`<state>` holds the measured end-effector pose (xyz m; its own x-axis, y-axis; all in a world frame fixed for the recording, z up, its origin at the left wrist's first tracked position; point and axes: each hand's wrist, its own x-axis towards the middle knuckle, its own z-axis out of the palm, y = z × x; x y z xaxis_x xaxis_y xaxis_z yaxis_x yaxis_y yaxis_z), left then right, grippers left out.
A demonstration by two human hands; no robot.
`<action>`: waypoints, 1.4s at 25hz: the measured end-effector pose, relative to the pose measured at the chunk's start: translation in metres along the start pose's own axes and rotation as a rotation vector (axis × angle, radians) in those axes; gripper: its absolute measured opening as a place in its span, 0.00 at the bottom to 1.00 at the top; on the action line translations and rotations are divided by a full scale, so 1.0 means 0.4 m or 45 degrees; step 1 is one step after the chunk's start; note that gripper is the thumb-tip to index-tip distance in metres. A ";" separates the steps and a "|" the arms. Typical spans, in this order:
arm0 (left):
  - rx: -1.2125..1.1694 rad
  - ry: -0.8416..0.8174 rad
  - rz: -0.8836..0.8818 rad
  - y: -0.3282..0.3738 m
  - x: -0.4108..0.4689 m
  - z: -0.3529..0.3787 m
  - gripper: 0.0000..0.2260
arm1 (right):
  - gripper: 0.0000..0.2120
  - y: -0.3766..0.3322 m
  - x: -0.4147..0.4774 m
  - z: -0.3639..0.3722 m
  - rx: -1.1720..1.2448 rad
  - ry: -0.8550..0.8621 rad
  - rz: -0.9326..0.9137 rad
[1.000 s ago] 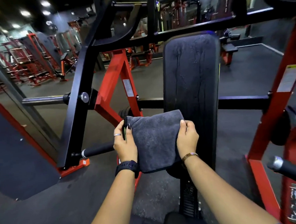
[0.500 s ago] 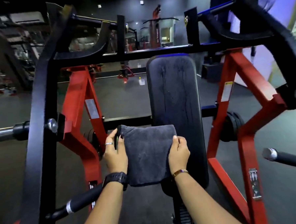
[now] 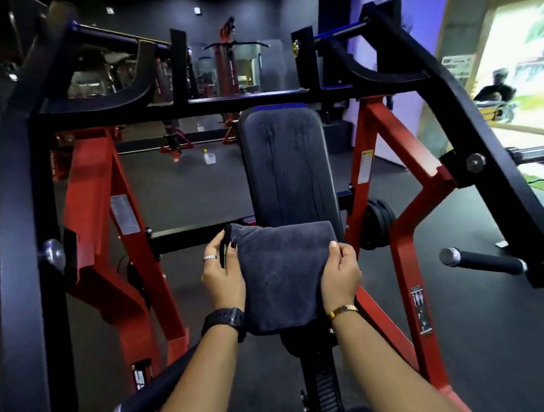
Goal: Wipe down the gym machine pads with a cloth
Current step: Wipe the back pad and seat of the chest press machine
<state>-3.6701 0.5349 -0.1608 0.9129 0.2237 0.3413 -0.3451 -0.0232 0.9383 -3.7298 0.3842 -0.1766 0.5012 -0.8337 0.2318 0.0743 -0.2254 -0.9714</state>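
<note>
i hold a folded dark grey cloth (image 3: 283, 274) spread in front of me with both hands. my left hand (image 3: 224, 277) grips its left edge, thumb on the front and fingers curled behind. my right hand (image 3: 340, 274) pinches the right edge, thumb on the front.

the cloth covers the lower part of a tall, upright black pad (image 3: 289, 173). i cannot tell whether it touches the pad or hangs just in front of it. the bare upper part of the pad shows wet streaks and droplets.

a black watch (image 3: 226, 321) is on my left wrist, a silver ring (image 3: 210, 257) on that hand, and a gold bracelet (image 3: 342, 310) on my right wrist.

the pad stands in the middle of a red and black machine frame (image 3: 96, 189). a black handle (image 3: 481, 262) with a metal end sticks out to the right. black weight plates (image 3: 380, 222) sit just right of the pad. a small clear bottle (image 3: 209, 157) stands on the dark floor beyond the machine.
</note>
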 end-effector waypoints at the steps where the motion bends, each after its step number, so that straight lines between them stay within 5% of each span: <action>1: -0.018 -0.032 -0.011 0.003 0.000 0.015 0.13 | 0.10 0.000 0.009 -0.011 -0.002 0.032 0.008; 18: -0.221 -0.085 0.043 -0.006 0.217 0.274 0.11 | 0.10 -0.014 0.308 0.102 0.008 0.148 -0.100; 25: -0.187 -0.068 0.081 -0.026 0.280 0.445 0.13 | 0.09 -0.007 0.501 0.111 -0.023 0.105 -0.118; 35: -0.110 0.079 0.126 -0.033 0.414 0.459 0.13 | 0.11 -0.067 0.600 0.227 -0.033 -0.053 -0.257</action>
<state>-3.4745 0.3935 -0.1065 0.8592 0.2842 0.4255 -0.4528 0.0350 0.8909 -3.5332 0.2362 -0.0995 0.5138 -0.7486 0.4190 0.1550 -0.3994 -0.9036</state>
